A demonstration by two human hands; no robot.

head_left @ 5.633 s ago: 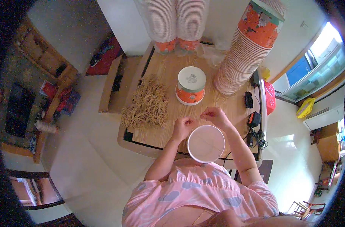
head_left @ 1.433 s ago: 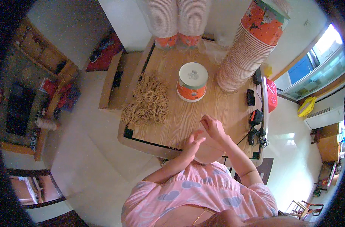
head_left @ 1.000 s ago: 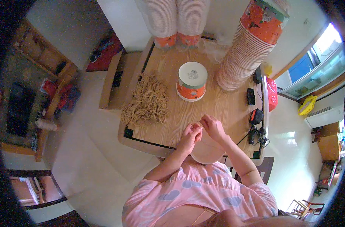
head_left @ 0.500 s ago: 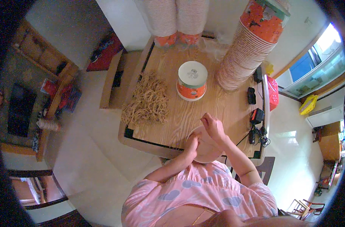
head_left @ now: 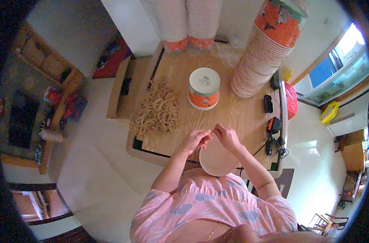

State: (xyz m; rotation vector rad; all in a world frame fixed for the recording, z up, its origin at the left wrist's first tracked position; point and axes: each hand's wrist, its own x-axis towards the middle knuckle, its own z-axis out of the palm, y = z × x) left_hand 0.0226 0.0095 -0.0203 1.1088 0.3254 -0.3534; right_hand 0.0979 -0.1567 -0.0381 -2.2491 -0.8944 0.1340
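A white round paper tub [head_left: 219, 159], its open side toward me, rests against my body at the table's near edge. Above its far rim my left hand [head_left: 198, 140] and my right hand [head_left: 227, 137] meet with fingertips pinched together. Whatever thin thing lies between the fingers is too small to make out. To the left on the table is a loose pile of tan, tangled strands [head_left: 157, 109]. Beyond my hands stands an orange paper tub [head_left: 204, 90], upside down with its white base up.
A tall leaning stack of paper tubs [head_left: 262, 60] stands at the right back; wrapped tub stacks [head_left: 164, 26] are at the left back. Black devices and cables [head_left: 274, 125] line the right edge. An open cardboard box [head_left: 131, 87] is beside the table's left side.
My left hand has left the inside of the white tub and moved up and left, to my right hand's fingertips. The right hand has shifted slightly down.
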